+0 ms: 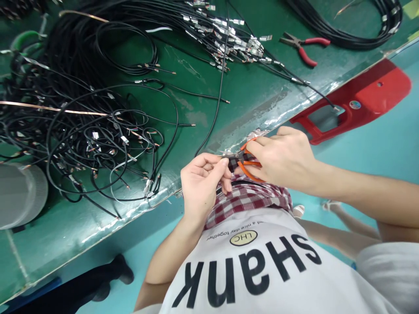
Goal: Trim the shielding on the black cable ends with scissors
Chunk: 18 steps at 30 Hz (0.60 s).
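Observation:
Near the table's front edge, my left hand [203, 179] is closed, with thumb and index finger pinching the thin end of a black cable [214, 115]. Part of this cable is hidden behind the fingers. My right hand [284, 152] wraps round the orange handles of small pliers [238, 156]. The dark jaws of the pliers point left and meet the cable end at my left fingertips. Whether the jaws are closed on it is too small to tell. A length of black cable also shows below my hands, over the checked cloth at my waist.
Tangled black cables [94, 126] with metal ends cover the green table's [196, 78] left side. Red-handled pliers [306, 46] and a cable coil [363, 41] lie at the back right. A whitish tub [21, 194] stands left. A red plastic seat [369, 96] adjoins the edge. Other people's feet show below.

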### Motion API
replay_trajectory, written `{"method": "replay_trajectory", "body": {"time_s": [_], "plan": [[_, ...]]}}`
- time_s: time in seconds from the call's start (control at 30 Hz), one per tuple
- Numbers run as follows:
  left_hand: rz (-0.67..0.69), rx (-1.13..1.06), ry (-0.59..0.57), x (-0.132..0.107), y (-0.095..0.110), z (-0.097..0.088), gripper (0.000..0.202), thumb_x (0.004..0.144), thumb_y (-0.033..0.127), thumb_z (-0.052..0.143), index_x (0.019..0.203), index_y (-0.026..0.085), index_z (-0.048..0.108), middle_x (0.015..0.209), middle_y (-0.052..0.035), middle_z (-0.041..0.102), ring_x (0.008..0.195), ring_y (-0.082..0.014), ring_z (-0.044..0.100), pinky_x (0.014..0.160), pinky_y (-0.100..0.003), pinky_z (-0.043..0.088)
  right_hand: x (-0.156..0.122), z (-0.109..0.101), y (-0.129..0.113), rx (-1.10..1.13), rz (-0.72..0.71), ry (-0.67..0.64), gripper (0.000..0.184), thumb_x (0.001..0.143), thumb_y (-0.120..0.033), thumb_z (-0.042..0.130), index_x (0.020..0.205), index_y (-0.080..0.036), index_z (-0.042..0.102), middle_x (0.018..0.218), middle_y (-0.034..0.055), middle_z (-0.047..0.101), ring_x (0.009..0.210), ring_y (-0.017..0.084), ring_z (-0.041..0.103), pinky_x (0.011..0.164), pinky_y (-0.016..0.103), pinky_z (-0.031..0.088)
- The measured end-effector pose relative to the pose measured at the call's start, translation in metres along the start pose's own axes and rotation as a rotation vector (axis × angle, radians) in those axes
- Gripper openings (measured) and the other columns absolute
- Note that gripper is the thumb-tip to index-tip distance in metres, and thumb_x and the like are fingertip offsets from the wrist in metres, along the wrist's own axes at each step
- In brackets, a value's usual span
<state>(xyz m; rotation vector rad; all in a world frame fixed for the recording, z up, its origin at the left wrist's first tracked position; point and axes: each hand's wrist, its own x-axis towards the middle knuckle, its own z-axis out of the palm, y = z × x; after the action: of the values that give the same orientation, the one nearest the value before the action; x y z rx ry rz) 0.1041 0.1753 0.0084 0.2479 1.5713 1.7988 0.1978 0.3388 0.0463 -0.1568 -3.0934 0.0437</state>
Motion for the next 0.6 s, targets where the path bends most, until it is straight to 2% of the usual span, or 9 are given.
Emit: {"method": "replay_trajectory", "body": {"time_s": [0.07, 0.23, 0.33, 0.43, 0.5, 0.53, 0.6], "plan": [[0.005, 0.011, -0.004, -0.0003, 0.0007, -0.0004, 0.026, 0.083, 0.034, 0.073, 0.08, 0.014, 0.057, 0.06, 0.0015, 0.064, 0.037, -0.0079, 0.055, 0.036, -0.018, 0.044, -0.0002, 0.0001, 0.0002, 0.0, -0.004, 0.011, 0.036, 0.098, -0.042, 0.048, 0.085, -0.015, 0.067, 0.079, 0.0062, 0.073, 0.063, 0.019, 0.061, 0.066, 0.034, 0.025], [0.004, 0.001, -0.011, 0.0002, 0.0, -0.0003, 0.026, 0.083, 0.034, 0.073, 0.082, 0.013, 0.058, 0.06, 0.0016, 0.063, 0.037, -0.0083, 0.055, 0.034, -0.018, 0.043, 0.0013, -0.0025, 0.0002, -0.01, 0.02, -0.096, 0.031, 0.096, -0.04, 0.054, 0.083, -0.015, 0.068, 0.078, 0.0059, 0.074, 0.06, 0.019, 0.06, 0.063, 0.033, 0.024], [0.006, -0.005, -0.008, 0.0001, -0.0009, 0.0003, 0.026, 0.083, 0.034, 0.073, 0.081, 0.013, 0.057, 0.06, 0.0014, 0.063, 0.037, -0.0083, 0.055, 0.034, -0.018, 0.043, 0.0029, -0.0027, -0.0004, 0.01, 0.031, -0.094, 0.032, 0.095, -0.042, 0.055, 0.083, -0.015, 0.068, 0.08, 0.0062, 0.074, 0.061, 0.019, 0.06, 0.063, 0.033, 0.024], [0.0, -0.001, -0.006, 0.0006, -0.0023, -0.0009, 0.026, 0.083, 0.034, 0.073, 0.082, 0.013, 0.057, 0.06, 0.0014, 0.063, 0.037, -0.0082, 0.055, 0.034, -0.018, 0.043, 0.003, -0.0012, 0.0014, 0.052, 0.042, -0.087, 0.027, 0.095, -0.034, 0.056, 0.081, -0.014, 0.067, 0.078, 0.0068, 0.073, 0.059, 0.018, 0.057, 0.063, 0.033, 0.025], [0.0, -0.017, 0.001, 0.0017, -0.0029, -0.003, 0.024, 0.082, 0.032, 0.074, 0.085, 0.013, 0.059, 0.06, 0.0013, 0.064, 0.037, -0.0087, 0.055, 0.034, -0.018, 0.042, 0.002, -0.0005, 0.0048, 0.184, 0.047, -0.102, 0.026, 0.092, -0.034, 0.061, 0.076, -0.015, 0.064, 0.07, 0.0053, 0.069, 0.057, 0.016, 0.055, 0.061, 0.032, 0.024], [0.002, -0.028, 0.006, 0.0024, -0.0027, -0.0042, 0.024, 0.082, 0.032, 0.074, 0.087, 0.013, 0.06, 0.061, 0.0012, 0.063, 0.037, -0.0088, 0.055, 0.034, -0.018, 0.042, 0.0013, -0.0003, 0.0066, 0.328, 0.047, -0.113, 0.029, 0.091, -0.037, 0.064, 0.072, -0.015, 0.062, 0.065, 0.0037, 0.066, 0.056, 0.015, 0.053, 0.059, 0.031, 0.025], [0.004, -0.047, 0.006, 0.0037, -0.0011, -0.0064, 0.023, 0.082, 0.03, 0.073, 0.088, 0.012, 0.061, 0.061, 0.0006, 0.063, 0.038, -0.0088, 0.055, 0.034, -0.018, 0.041, 0.0004, 0.0012, 0.0094, 0.768, 0.084, -0.103, 0.037, 0.089, -0.044, 0.067, 0.067, -0.016, 0.055, 0.057, -0.0003, 0.059, 0.052, 0.013, 0.051, 0.054, 0.027, 0.028]]}}
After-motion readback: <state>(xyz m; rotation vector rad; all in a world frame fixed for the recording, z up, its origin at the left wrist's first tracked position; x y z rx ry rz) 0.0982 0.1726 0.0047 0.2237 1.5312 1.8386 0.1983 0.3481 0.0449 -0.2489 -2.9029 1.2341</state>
